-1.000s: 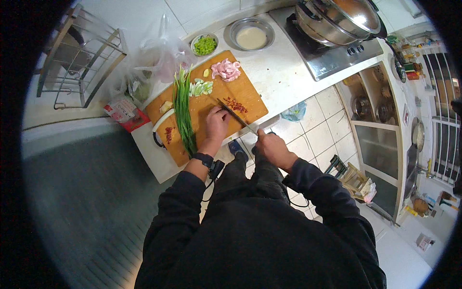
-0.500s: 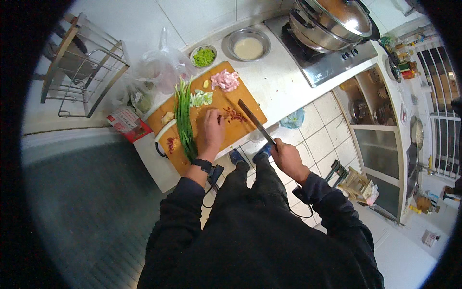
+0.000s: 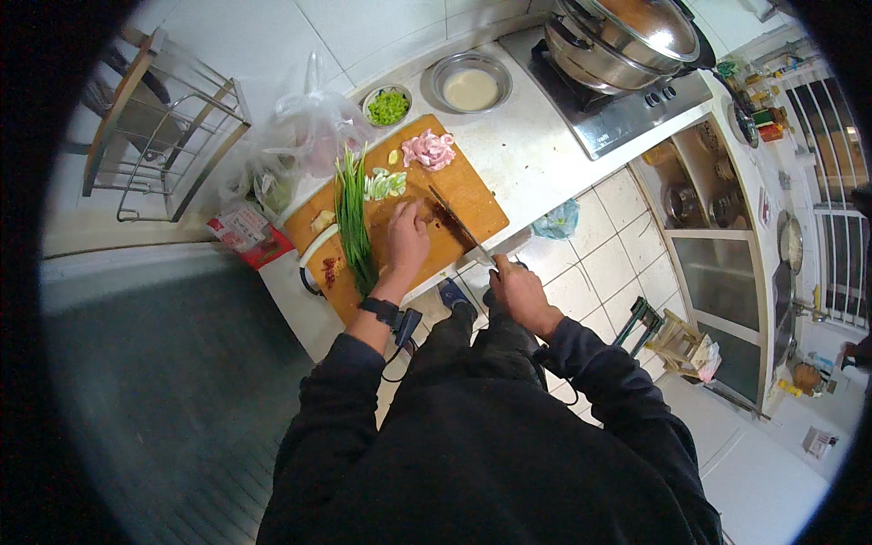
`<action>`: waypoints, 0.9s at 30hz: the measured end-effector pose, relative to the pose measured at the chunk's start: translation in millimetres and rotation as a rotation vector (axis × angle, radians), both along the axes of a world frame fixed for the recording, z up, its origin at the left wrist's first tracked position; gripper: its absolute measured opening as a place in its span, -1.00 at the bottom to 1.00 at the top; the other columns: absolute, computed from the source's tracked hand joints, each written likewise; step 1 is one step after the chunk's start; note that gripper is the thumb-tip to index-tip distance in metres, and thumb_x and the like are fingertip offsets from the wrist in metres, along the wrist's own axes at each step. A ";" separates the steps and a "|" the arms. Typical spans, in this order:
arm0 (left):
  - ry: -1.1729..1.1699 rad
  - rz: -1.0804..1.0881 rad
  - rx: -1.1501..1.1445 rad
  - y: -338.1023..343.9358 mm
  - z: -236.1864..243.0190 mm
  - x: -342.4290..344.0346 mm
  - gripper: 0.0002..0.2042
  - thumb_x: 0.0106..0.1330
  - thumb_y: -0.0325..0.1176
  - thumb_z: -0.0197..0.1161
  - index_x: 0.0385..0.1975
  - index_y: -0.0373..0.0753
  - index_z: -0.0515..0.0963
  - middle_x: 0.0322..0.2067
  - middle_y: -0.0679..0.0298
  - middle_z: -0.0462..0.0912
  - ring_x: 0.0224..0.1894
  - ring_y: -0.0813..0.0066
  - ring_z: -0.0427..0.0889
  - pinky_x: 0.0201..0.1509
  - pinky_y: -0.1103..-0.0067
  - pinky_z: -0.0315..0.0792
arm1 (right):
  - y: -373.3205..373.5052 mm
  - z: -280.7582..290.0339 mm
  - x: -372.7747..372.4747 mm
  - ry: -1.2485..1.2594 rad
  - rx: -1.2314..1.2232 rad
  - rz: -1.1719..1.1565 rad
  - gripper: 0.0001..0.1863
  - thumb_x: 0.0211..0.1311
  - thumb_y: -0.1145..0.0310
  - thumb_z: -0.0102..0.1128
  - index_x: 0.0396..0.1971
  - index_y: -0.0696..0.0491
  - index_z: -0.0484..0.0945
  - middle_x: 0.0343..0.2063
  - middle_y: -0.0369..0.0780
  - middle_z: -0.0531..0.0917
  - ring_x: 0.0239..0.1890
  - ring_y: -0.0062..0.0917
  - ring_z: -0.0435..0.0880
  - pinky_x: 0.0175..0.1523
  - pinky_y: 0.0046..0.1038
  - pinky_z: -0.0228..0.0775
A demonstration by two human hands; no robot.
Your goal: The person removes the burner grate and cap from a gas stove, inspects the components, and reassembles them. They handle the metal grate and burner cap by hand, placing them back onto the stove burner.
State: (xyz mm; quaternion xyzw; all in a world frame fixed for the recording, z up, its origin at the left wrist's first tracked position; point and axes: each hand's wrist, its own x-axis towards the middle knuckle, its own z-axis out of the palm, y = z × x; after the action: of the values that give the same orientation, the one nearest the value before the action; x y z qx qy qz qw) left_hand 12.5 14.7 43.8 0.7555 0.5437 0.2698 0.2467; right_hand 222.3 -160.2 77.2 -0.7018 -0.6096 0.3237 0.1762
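Knife (image 3: pixel 459 222), its dark blade looking thin and nearly edge-on, is gripped by the handle in the right hand (image 3: pixel 521 295) above a wooden cutting board (image 3: pixel 470 178), beside chopped dark-red bits (image 3: pixel 440 220), with the left hand (image 3: pixel 407 242) curled nearby, its contents impossible to tell.

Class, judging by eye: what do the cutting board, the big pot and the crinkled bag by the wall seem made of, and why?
Cutting board: probably wood or bamboo, smooth and fairly matte; its warm orange-brown colour suggests this, though grain is unclear.
Big pot: likely polished stainless steel, given its silvery, reflective sides.
Bag: seemingly thin, glossy plastic, since it is see-through and crinkled.
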 end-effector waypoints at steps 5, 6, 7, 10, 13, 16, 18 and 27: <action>0.105 -0.118 0.081 -11.8 19.2 -8.2 -0.72 0.26 -0.40 0.43 -0.04 -0.23 0.64 0.00 0.06 0.63 0.09 -0.07 0.61 0.16 0.22 0.52 | -4.1 3.7 6.5 -0.048 0.044 -0.143 -0.71 0.45 0.34 0.22 0.03 0.17 0.47 -0.39 0.15 0.71 -0.33 0.16 0.71 -0.24 0.09 0.54; 0.154 -0.160 0.094 -20.0 22.9 -4.5 -0.70 0.24 -0.36 0.46 -0.05 -0.22 0.64 0.03 0.11 0.62 0.13 -0.04 0.58 0.20 0.21 0.49 | -8.3 4.9 10.8 -0.061 0.032 -0.175 -0.71 0.45 0.34 0.21 0.03 0.18 0.48 -0.41 0.16 0.70 -0.36 0.17 0.71 -0.26 0.08 0.53; 0.187 -0.202 0.134 -28.3 25.4 2.5 -0.67 0.22 -0.31 0.50 -0.05 -0.20 0.64 0.06 0.15 0.60 0.17 -0.01 0.56 0.23 0.21 0.47 | -14.3 6.4 14.7 -0.026 0.032 -0.198 -0.73 0.46 0.34 0.21 0.01 0.18 0.48 -0.42 0.16 0.70 -0.37 0.16 0.71 -0.26 0.10 0.53; 0.174 -0.271 0.143 -42.4 24.7 32.0 -0.63 0.19 -0.22 0.54 -0.05 -0.17 0.63 0.18 0.14 0.51 0.31 -0.02 0.43 0.34 0.13 0.36 | -28.4 11.2 24.6 0.028 0.037 -0.282 -0.77 0.48 0.38 0.19 -0.04 0.22 0.49 -0.54 0.18 0.65 -0.44 0.20 0.69 -0.36 0.07 0.48; 0.177 -0.281 0.219 -42.0 13.7 61.9 -0.57 0.18 -0.17 0.55 -0.04 -0.23 0.60 0.26 0.03 0.43 0.39 -0.11 0.34 0.39 0.02 0.29 | -36.7 16.7 28.5 0.084 0.013 -0.344 -0.78 0.50 0.38 0.19 -0.06 0.23 0.49 -0.55 0.20 0.64 -0.44 0.21 0.68 -0.38 0.07 0.47; 0.197 -0.296 0.216 -33.2 0.3 79.8 -0.48 0.18 -0.14 0.56 0.01 -0.30 0.53 0.32 -0.04 0.39 0.43 -0.15 0.30 0.44 0.01 0.23 | -39.5 20.4 28.7 0.074 0.053 -0.369 -0.80 0.50 0.38 0.20 -0.12 0.22 0.47 -0.54 0.21 0.64 -0.43 0.22 0.69 -0.38 0.07 0.45; 0.214 -0.275 0.144 -27.3 -6.0 84.0 -0.47 0.18 -0.15 0.56 0.03 -0.29 0.51 0.34 -0.05 0.38 0.45 -0.13 0.29 0.48 0.01 0.19 | -40.9 20.4 28.5 0.093 0.089 -0.388 -0.79 0.49 0.37 0.22 -0.19 0.22 0.46 -0.55 0.20 0.63 -0.44 0.21 0.68 -0.41 0.03 0.45; 0.088 -0.178 0.279 15.1 23.1 31.3 -0.91 0.39 -0.39 0.33 -0.19 -0.19 0.69 0.19 0.10 0.59 0.35 -0.08 0.44 0.44 0.11 0.31 | -35.7 -6.3 29.1 0.430 -0.060 -0.446 -0.74 0.46 0.30 0.19 -0.21 0.24 0.50 -0.62 -0.01 0.65 -0.60 -0.17 0.68 -0.47 -0.13 0.47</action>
State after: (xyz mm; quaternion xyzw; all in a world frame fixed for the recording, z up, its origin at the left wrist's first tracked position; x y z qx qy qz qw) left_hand 43.8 29.8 66.9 0.8388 0.4420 0.2862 0.1382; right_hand 251.4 -195.9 70.9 -0.7386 -0.3793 0.4361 0.3471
